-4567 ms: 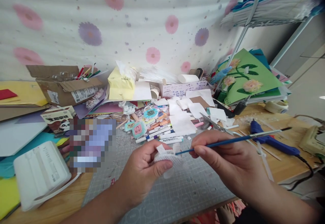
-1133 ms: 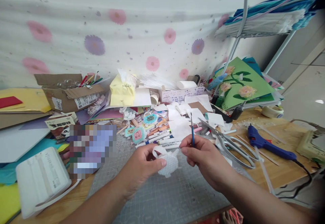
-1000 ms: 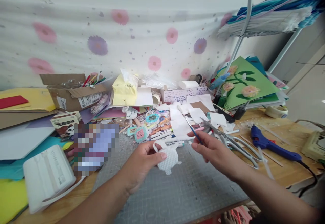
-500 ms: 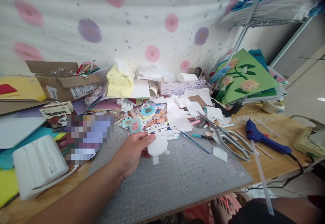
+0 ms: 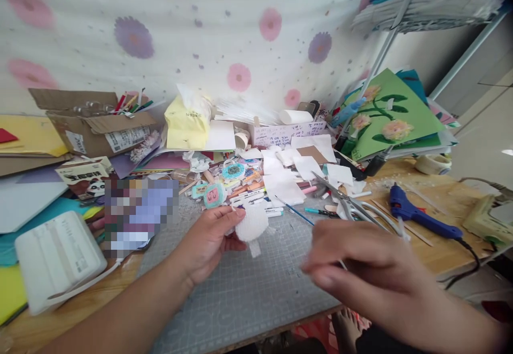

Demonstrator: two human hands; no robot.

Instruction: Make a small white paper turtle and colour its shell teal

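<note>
Change: half a second ago the right hand [image 5: 360, 268] was out of view; now it is back over the mat [image 5: 248, 295], blurred.
Right fingers: loosely curled, grip cannot be told.
Left hand [image 5: 210, 239]: fingers pinch one white mesh piece [image 5: 251, 224] above the mat.
Brush [image 5: 294, 210]: one, lying on the mat.
Scissors [image 5: 352, 204]: one pair.
Glue gun [image 5: 417, 217]: one.

Both forearms and hands [image 5: 208, 239] are bare: no sleeves, no jewellery.
</note>
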